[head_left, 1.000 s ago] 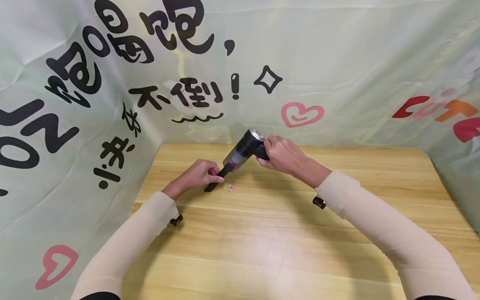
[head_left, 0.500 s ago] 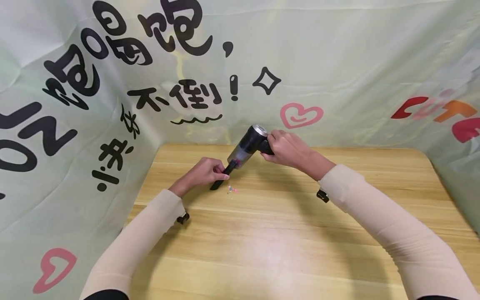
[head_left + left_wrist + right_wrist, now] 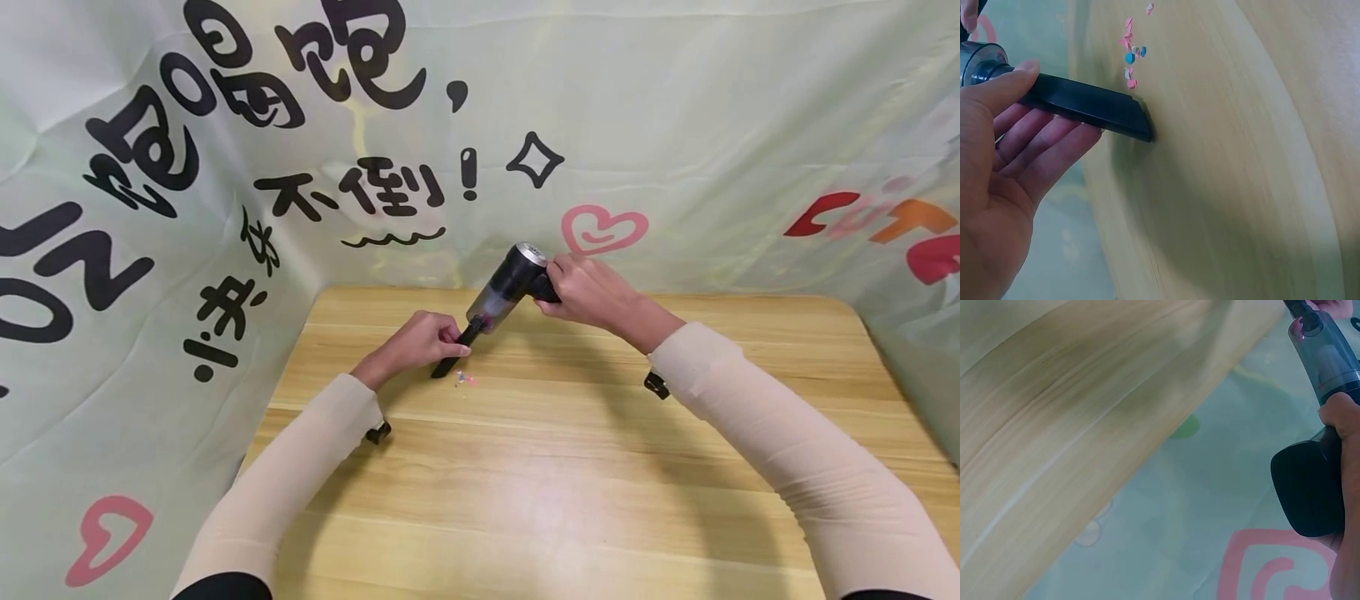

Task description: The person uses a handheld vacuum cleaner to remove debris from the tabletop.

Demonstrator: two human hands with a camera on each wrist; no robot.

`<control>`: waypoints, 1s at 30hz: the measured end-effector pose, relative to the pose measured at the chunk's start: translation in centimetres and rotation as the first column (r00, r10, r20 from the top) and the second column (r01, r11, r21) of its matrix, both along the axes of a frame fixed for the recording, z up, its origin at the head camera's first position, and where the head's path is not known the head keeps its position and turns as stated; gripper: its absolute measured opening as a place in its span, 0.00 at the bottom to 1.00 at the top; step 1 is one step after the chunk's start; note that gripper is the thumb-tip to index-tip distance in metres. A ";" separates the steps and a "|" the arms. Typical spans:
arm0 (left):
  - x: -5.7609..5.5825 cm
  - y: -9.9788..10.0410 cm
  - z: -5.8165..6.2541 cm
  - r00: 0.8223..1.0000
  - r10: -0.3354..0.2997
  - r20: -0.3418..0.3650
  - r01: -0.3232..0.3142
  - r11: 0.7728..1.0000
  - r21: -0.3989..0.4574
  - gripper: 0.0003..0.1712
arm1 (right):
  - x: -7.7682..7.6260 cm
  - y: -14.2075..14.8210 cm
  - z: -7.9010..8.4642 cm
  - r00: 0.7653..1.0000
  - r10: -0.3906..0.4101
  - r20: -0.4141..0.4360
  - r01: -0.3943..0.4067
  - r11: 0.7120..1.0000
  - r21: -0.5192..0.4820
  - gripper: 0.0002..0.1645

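Note:
A black handheld vacuum cleaner (image 3: 504, 287) with a clear dust cup slants down to the left over the table. My right hand (image 3: 592, 290) grips its handle, whose black base shows in the right wrist view. My left hand (image 3: 423, 340) pinches the flat black crevice nozzle (image 3: 1088, 107) between thumb and fingers. The nozzle's slanted tip is right at the tabletop. Just beside the tip lie several small pink, blue and white scraps (image 3: 463, 379), seen closer in the left wrist view. Pink bits show inside the clear dust cup (image 3: 1322, 353).
The wooden table (image 3: 570, 467) reaches back to a pale printed cloth (image 3: 675, 150) that hangs behind and along both sides. Black lettering and pink hearts mark the cloth. The table's back edge runs close behind the vacuum cleaner.
Both hands have shifted to the right and slightly back with the vacuum cleaner. Its nozzle tip has come closer to the scraps, which lie in the same place.

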State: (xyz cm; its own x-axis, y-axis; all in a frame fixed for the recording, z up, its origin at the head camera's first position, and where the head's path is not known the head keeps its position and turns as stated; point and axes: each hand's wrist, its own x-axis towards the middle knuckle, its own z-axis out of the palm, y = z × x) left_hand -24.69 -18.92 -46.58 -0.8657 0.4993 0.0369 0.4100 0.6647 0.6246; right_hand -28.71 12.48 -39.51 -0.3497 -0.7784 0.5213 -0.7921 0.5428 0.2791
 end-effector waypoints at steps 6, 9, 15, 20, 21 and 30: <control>-0.4 0.5 0.1 1.000 0.005 -0.001 -0.005 1.000 -0.003 0.11 | -0.2 0.5 0.1 0.999 -0.016 0.036 0.016 1.000 0.008 0.29; -0.5 0.7 0.0 1.000 0.005 -0.007 -0.005 1.000 -0.004 0.11 | -0.3 0.7 0.2 0.998 -0.027 0.048 0.026 1.000 0.015 0.29; -0.7 1.2 0.0 1.000 -0.014 -0.015 0.014 1.000 0.012 0.11 | -0.4 1.1 0.1 0.998 -0.021 0.052 0.021 1.000 0.002 0.29; -0.8 1.6 -0.1 1.000 -0.008 -0.013 0.008 1.000 0.014 0.11 | -0.5 1.5 0.2 0.999 -0.015 0.043 0.015 1.000 -0.002 0.29; -0.8 1.7 -0.1 1.000 -0.008 -0.011 0.008 1.000 0.014 0.11 | -0.5 1.6 0.2 0.999 -0.018 0.042 0.017 1.000 0.002 0.29; -0.9 2.3 -0.2 1.000 -0.023 0.002 0.023 1.000 0.015 0.12 | -0.5 2.4 0.2 0.997 -0.041 0.068 0.039 0.999 0.030 0.30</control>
